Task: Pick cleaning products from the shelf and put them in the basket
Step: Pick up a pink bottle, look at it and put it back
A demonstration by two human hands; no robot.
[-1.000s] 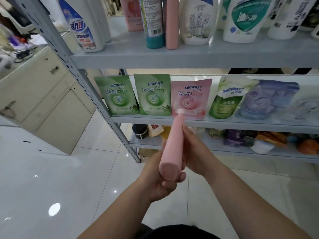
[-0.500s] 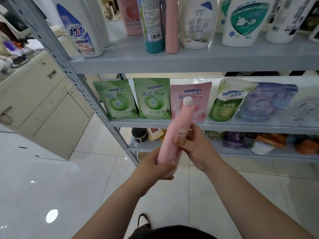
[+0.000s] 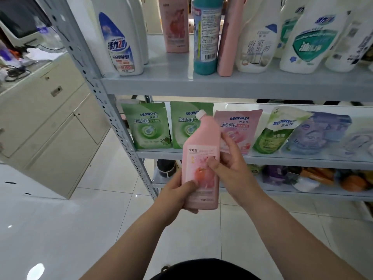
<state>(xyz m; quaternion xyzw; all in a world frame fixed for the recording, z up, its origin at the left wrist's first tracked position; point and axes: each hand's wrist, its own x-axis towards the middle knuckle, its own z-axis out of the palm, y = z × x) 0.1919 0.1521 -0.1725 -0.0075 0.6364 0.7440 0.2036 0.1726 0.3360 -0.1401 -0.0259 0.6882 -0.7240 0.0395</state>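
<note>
A person holds a pink bottle (image 3: 203,142) upright in front of the shelf (image 3: 222,86), label toward the camera, white cap (image 3: 200,114) level with the shelf's middle tier. The left hand (image 3: 175,193) grips the bottle's lower part, thumb across the label; the right hand (image 3: 232,166) clasps its right side, thumb pressed on the label. Pouches (image 3: 149,128) line the shelf's middle tier behind it.

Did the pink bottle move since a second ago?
Yes. The pink bottle rose: its cap climbed from the pink Seaways pouch's bottom edge to the neighbouring green pouch's top.
</note>
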